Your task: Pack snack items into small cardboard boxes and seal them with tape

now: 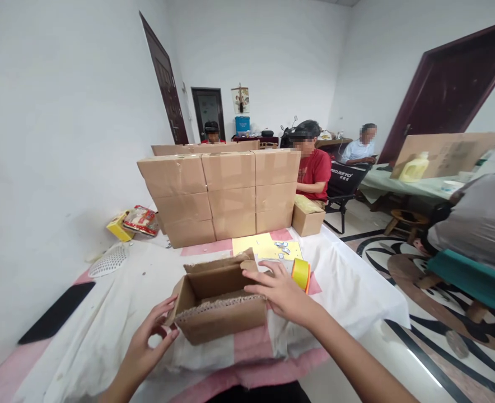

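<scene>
An open-topped cardboard box point(226, 324) sits before me on the cloth-covered table, its upper edges ragged and flaps raised. Curled around the flap at its left end is my left hand point(153, 330), thumb low and fingers higher up. My right hand point(283, 291) grips the right end, its fingers reaching over the top edge by the right flap. Just beyond that hand, a roll of yellow tape point(300, 274) with an orange rim stands on its edge. Yellow sheets point(251, 245) lie behind the box, with several small pale pieces point(283, 249) on them.
A wall of stacked cartons point(230, 193) rises at the table's far side, a smaller taped carton point(308, 218) at its right. Leftward lie a white perforated scoop-like item point(108, 261), a red packet point(141, 220), a yellow box point(120, 225) and a black flat object point(58, 313). Other people sit beyond.
</scene>
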A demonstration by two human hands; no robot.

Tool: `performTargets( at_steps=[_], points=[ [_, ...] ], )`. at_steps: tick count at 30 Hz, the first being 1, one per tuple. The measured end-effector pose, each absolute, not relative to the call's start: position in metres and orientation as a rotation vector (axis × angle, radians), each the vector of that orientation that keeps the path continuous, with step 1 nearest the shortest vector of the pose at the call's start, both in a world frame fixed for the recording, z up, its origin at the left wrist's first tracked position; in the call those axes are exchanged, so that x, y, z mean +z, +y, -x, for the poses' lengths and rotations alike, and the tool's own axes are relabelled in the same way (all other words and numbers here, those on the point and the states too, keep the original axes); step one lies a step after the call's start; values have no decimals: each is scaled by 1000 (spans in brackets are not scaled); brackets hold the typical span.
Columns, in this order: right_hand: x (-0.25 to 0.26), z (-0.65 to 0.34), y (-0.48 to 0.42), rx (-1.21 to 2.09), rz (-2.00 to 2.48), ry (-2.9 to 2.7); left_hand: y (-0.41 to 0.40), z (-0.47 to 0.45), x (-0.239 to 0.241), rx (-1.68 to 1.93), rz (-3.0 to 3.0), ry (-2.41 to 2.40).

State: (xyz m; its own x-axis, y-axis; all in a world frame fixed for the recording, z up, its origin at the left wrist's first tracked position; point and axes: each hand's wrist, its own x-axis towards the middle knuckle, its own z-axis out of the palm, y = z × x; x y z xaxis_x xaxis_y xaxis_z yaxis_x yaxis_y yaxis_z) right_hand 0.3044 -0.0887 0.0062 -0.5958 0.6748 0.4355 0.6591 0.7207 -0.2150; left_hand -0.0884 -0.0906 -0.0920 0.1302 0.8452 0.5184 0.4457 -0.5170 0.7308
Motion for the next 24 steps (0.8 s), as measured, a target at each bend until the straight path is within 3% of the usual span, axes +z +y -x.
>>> performTargets(
  at_steps=[3,7,11,17,20,24],
  points=[
    [25,-300,-83,-132,1133,-2558,-90,91,-85,1324,-2056,1251],
    [11,-296,-75,-152,1457,-2222,-89,99,-84,1317,-2079,1302],
    [-27,-295,-73,172,1515,-1927,-91,103,-93,1254,-2005,1312],
    [-79,-277,-75,777,1154,-1267,-81,109,-107,1333,-1777,1200],
    [-107,-262,-76,911,1013,-864,-53,128,-107,1486,-1635,1243],
    [-146,-262,-82,879,1141,-737,26,174,-91,1467,-1562,1731]
  ],
)
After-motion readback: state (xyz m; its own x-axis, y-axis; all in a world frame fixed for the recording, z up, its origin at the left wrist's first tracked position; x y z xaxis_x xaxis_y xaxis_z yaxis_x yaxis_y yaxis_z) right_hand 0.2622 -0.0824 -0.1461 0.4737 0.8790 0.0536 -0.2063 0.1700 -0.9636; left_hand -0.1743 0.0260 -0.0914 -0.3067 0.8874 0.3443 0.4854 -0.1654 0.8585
